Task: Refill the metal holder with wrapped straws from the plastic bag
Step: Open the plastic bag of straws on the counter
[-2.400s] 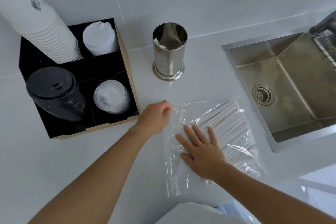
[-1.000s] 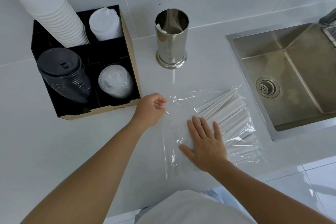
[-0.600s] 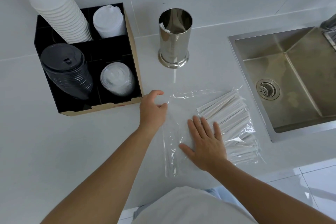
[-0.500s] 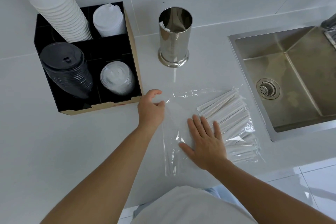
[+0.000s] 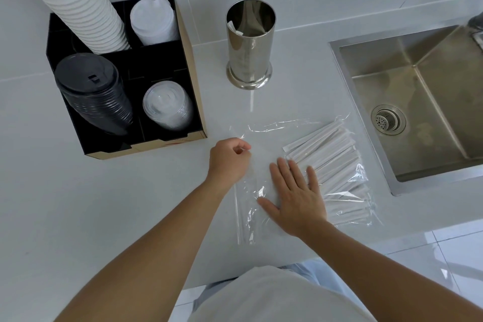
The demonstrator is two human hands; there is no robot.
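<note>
A clear plastic bag [image 5: 266, 133] lies flat on the white counter, with a bundle of white wrapped straws [image 5: 332, 162] inside its right half. My left hand [image 5: 230, 158] is closed on the bag's left open edge, pinching the film. My right hand [image 5: 294, 196] lies flat, fingers spread, on top of the bag beside the straws. The shiny metal holder [image 5: 249, 44] stands upright behind the bag, apart from both hands. One wrapped straw end shows inside its rim.
A black organiser box [image 5: 193, 102] with stacked white cups and black, white and clear lids sits at the left. A steel sink [image 5: 418, 91] with a drain is sunk into the counter at the right. The counter's front edge runs just below the bag.
My left hand opened briefly at the bag's left edge, then closed again on the film. My right hand stayed flat on the bag. The view shifted slightly.
</note>
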